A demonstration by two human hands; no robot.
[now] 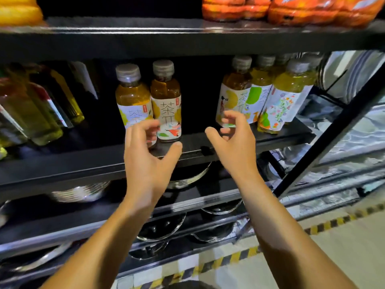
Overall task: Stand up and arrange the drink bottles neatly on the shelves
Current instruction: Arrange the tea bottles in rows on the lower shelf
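Amber tea bottles (166,101), 2 upright on the shelf (83,163), stand just beyond the left hand (145,155); right hand (233,142) nears another cluster. Both hands empty, fingers spread. Grasp low on the label, slide bottles together.

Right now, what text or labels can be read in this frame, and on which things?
"茶π" on the label of the amber tea bottle standing right of the left pair.
"茶", partly hidden by fingers, on the bottle beside it.
Part of the same large character on the right group's bottles.
Small red stamps on the labels: too small to read.
Orange packs above: print blurred.
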